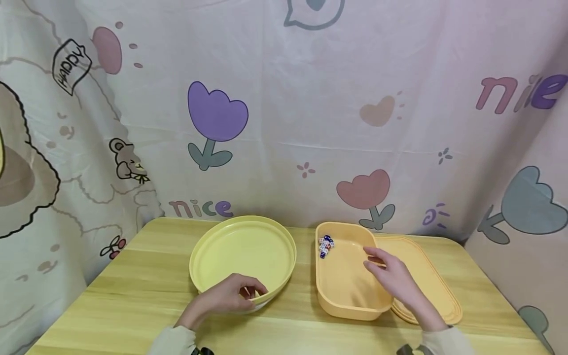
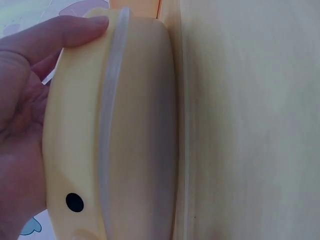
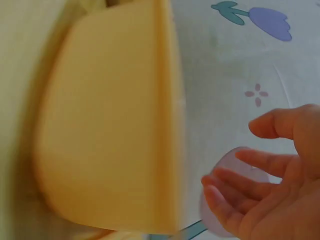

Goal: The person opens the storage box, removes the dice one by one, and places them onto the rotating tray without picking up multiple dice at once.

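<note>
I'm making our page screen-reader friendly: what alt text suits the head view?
A left hand grips the near rim of a round yellow container on a table; the right hand, empty, hovers over an orange box. Small blue-and-white pieces lie at the box's far left; an orange lid lies to its right.
</note>
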`<state>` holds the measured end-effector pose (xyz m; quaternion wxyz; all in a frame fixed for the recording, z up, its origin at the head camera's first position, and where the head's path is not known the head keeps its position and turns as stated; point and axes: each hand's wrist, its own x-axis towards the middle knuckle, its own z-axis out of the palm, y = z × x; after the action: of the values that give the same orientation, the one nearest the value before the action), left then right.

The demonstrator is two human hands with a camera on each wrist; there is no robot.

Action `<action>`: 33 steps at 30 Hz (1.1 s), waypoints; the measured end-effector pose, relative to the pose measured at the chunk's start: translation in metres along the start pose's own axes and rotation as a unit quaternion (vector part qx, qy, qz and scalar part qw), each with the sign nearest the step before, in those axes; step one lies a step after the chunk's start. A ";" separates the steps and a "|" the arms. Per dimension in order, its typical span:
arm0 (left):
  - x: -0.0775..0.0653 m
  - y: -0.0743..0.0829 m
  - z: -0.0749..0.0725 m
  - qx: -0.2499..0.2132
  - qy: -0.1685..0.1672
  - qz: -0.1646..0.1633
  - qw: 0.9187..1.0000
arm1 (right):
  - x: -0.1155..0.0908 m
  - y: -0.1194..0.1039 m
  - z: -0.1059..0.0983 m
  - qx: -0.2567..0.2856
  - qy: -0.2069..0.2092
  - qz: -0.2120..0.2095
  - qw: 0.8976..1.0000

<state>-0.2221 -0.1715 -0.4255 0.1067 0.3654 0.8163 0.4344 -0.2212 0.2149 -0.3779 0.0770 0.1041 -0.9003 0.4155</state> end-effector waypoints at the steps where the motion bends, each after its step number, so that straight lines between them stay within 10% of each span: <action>1: 0.000 0.000 0.000 0.002 -0.001 0.002 1.000 | 0.005 -0.003 -0.003 -0.010 -0.005 -0.008 1.000; 14: 0.001 -0.001 -0.002 0.004 -0.004 0.009 1.000 | 0.091 -0.017 -0.008 -0.019 -0.048 -0.067 0.996; 33: 0.000 -0.003 0.003 0.001 0.010 0.005 1.000 | 0.116 0.034 0.053 0.091 -0.049 0.098 0.990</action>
<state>-0.2223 -0.1701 -0.4294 0.0961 0.3658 0.8157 0.4377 -0.3449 0.1818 -0.4109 -0.0178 0.0425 -0.8672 0.4959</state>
